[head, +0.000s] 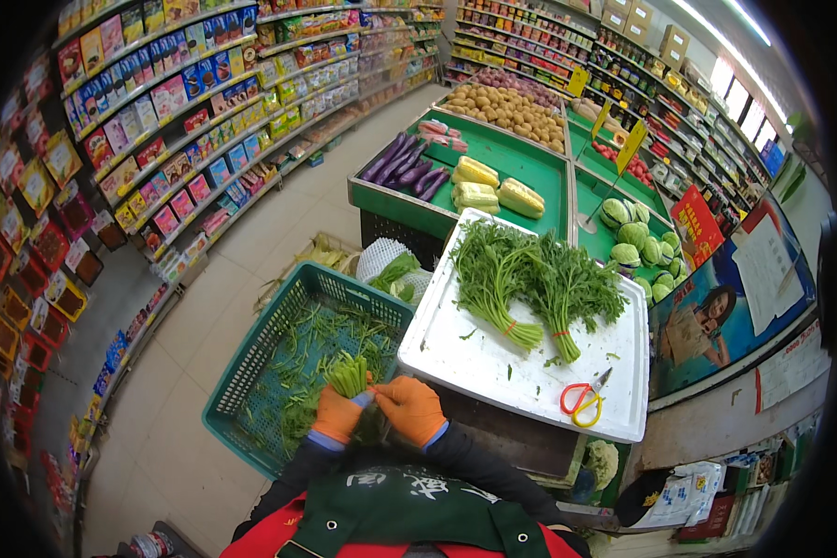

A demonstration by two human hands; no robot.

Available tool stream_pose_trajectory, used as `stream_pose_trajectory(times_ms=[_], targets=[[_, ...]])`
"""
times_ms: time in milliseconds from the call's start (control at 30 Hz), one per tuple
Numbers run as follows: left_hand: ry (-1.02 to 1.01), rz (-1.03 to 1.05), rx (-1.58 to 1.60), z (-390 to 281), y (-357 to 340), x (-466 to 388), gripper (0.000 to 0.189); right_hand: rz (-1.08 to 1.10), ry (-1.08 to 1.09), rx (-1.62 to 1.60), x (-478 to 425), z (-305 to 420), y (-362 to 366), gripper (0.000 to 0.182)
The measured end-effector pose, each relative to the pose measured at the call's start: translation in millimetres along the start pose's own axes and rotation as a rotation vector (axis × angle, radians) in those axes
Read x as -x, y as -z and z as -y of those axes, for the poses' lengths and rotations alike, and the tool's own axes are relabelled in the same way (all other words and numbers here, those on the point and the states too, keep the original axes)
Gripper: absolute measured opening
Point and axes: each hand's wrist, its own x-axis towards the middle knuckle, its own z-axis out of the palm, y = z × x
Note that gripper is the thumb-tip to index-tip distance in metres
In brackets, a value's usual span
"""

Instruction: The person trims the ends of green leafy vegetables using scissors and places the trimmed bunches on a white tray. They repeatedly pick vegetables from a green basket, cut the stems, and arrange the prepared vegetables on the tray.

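My left hand (pixel 337 413), in an orange glove, grips a bunch of leafy green stems (pixel 348 376), cut ends up. Against it, my right hand (pixel 411 410), gloved alike, pinches what looks like a thin red band at the stems; the fingers partly hide it. Both hands are over the near right side of a green plastic crate (pixel 224 401) with loose greens (pixel 296 349) scattered inside. On a white foam tray (pixel 432 352) to the right lie two bunches of greens (pixel 492 279) (pixel 565 293), each tied with a red band. Scissors (pixel 586 399) with red and yellow handles rest near the tray's front edge.
Behind the tray, a green produce stand (pixel 418 204) holds eggplants (pixel 404 166), corn (pixel 476 183), potatoes (pixel 506 111) and cabbages (pixel 635 234). Foam netting with greens (pixel 390 265) sits beyond the crate. Stocked shelves (pixel 174 104) line the tiled aisle (pixel 181 335) at left. Cauliflower (pixel 602 464) sits below the tray.
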Motion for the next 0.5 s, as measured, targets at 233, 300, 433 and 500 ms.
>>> stream_pose_trajectory(times_ms=[233, 300, 433, 500], targets=[[-0.105, -0.073, -0.163, -4.2, -8.5, 3.8, 0.032, -0.193, 0.107, 0.057, -1.7, 10.7, -5.9, 0.012], [-0.097, -0.076, -0.166, -7.7, -8.2, 4.1, 0.03, -0.255, 0.191, -0.098, -5.7, 13.2, -2.2, 0.007], [-0.045, -0.067, -0.05, -1.6, -4.1, -3.8, 0.027, -0.125, 0.128, -0.564, -9.6, 34.4, 16.4, 0.006], [-0.013, -0.056, -0.003, -1.7, -1.1, -6.4, 0.029, 0.095, 0.001, -0.965, -5.8, 46.8, 26.6, 0.013]])
